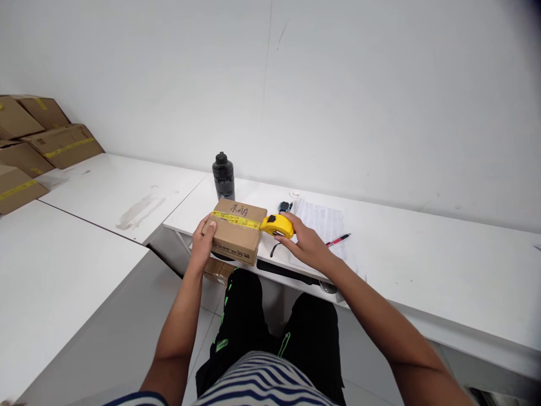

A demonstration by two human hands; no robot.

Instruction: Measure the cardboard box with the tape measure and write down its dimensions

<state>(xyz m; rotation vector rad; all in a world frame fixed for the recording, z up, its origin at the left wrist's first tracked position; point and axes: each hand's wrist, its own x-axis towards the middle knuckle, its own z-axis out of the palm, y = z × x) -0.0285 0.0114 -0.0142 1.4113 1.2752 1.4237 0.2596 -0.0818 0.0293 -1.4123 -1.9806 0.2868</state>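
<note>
A small cardboard box with yellow tape across it and handwriting on top is tilted near the desk's front edge. My left hand grips its left side, thumb on the near face. In my right hand is a yellow tape measure, held against or very close to the box's right side. Whether any blade is drawn out I cannot tell. Written paper sheets lie under and beyond my right hand, with a red and black pen on them.
Behind the box a dark water bottle stands upright. A small dark blue object lies by the papers. Several taped cartons are stacked at the far left on the white tables. A wall rises behind the desk.
</note>
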